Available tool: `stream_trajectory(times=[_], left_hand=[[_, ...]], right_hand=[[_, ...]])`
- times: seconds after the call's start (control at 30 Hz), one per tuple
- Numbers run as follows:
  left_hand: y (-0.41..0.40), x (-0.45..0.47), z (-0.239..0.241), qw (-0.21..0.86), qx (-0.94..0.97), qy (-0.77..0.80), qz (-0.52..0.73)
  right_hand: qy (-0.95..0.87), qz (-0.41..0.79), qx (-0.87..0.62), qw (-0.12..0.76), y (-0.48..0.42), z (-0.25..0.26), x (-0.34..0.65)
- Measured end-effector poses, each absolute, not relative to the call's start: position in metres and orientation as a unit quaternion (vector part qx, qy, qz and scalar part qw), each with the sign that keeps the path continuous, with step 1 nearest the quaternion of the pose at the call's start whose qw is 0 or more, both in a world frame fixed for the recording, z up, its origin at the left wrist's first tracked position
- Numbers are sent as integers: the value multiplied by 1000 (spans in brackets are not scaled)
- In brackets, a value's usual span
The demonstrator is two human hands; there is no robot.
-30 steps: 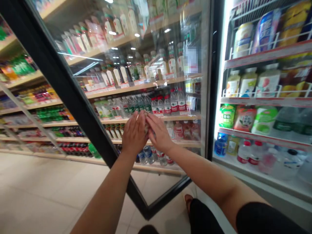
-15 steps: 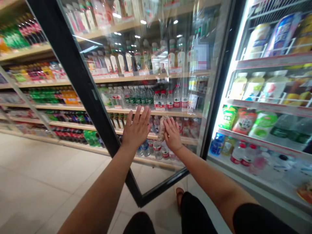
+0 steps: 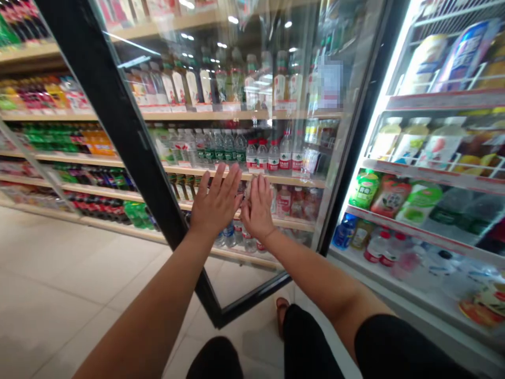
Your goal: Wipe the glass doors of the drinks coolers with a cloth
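Both of my hands rest flat against the glass door [image 3: 288, 68] of an open drinks cooler. My left hand [image 3: 215, 202] has its fingers spread and stretched out on the pane, close to the door's black frame [image 3: 118, 131]. Just to its right, almost touching it, my right hand [image 3: 258, 210] lies with fingers straight and close together. Neither hand holds anything that I can see. Through the glass show store shelves with water bottles [image 3: 272, 155].
The lit cooler interior [image 3: 414, 200] stands open at the right, with wire shelves full of bottles and cartons. Drink shelves [image 3: 79, 142] line the wall at the left. Pale floor tiles [image 3: 59, 284] lie below. My foot [image 3: 282, 310] stands by the door's lower corner.
My right hand slid left along the glass, back beside my left hand. My left hand stayed spread on the pane. The view shifted slightly downward and right.
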State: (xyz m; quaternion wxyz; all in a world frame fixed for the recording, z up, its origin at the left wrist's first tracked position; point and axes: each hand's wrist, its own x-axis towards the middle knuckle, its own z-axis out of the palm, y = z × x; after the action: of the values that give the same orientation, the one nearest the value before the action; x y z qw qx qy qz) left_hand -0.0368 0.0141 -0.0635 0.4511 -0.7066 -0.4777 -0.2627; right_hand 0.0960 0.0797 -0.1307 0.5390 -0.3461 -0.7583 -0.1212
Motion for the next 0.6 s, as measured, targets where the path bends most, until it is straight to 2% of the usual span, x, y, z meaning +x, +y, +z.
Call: stream_trajectory(times=[0.13,0.33,0.4,0.5,0.6], left_hand=[[16,-39,-64,443,-710,-477,-267],[16,-39,-63,440,-710,-480,-268],[15,-38,-63,435,-711,-482,-270],[15,-38,-63,429,-713,-483,-274],[14,-38,-63,428,-713,-482,-274]], right_hand=[[-759,-161,-335,534,106,-114,118],[-556,-148,-409,709,173,-188,167],[-506,-141,-421,739,192,-195,175],[-489,-127,-424,751,207,-157,175],[-577,-108,-387,711,194,-105,162]])
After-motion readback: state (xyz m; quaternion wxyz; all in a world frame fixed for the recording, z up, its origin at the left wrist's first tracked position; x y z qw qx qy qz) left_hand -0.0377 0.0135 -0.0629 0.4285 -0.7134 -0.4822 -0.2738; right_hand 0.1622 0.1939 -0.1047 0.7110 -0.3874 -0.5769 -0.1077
